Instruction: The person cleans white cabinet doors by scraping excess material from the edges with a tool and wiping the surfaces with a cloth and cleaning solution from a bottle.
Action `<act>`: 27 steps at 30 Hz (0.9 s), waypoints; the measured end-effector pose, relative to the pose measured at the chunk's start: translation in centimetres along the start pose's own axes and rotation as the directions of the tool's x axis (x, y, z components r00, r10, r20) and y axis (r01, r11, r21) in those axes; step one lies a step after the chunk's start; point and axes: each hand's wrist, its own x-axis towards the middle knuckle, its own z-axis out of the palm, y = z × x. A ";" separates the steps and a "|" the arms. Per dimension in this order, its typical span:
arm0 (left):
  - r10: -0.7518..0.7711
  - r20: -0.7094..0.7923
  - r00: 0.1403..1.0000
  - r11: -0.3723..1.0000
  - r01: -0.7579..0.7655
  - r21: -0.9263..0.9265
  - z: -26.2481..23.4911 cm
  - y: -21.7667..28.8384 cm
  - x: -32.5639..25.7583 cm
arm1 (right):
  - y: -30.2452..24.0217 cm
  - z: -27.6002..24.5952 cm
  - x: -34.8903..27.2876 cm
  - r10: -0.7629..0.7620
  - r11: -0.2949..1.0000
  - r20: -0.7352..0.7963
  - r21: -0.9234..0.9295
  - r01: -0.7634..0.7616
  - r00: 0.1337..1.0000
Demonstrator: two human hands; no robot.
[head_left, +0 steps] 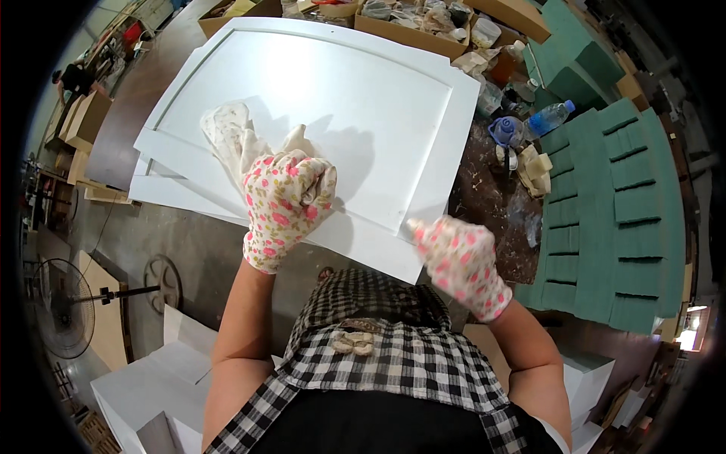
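A white panel point(340, 98) with a raised frame around a recessed middle lies in front of me, on top of another white panel point(181, 188). Both my hands wear white gloves with a pink flower print. My left hand point(287, 200) is closed around a whitish, stained rag point(227, 136), which spreads over the panel's lower left part. Near the panel's lower right corner, my right hand point(460, 261) is curled in and slightly blurred by motion. A pale tip sticks out from its fingers toward the frame; whatever it grips I cannot make out.
Stacked green slotted sheets point(590, 219) stand at the right. Beside the panel are a water bottle point(550, 119), a blue-handled jug point(507, 131) and sponge pieces point(537, 168). Cardboard boxes point(412, 39) sit behind it. A fan point(64, 306) stands left; a person point(76, 79) is far left.
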 end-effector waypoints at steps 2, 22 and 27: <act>-0.004 0.016 1.000 1.000 0.004 0.006 0.1 0.1 0.0 | -1.5 0.6 -1.1 -0.099 0.993 -0.025 0.064 0.101 0.995; -0.372 0.145 0.917 0.927 0.357 0.118 -11.1 -4.8 -1.0 | -4.6 -1.5 -0.2 0.510 0.820 -0.073 0.342 -0.459 0.857; 0.197 0.486 0.851 0.937 -0.309 0.162 -9.7 -7.9 -0.9 | -8.2 0.0 1.1 0.633 0.774 -0.217 0.175 -0.608 0.743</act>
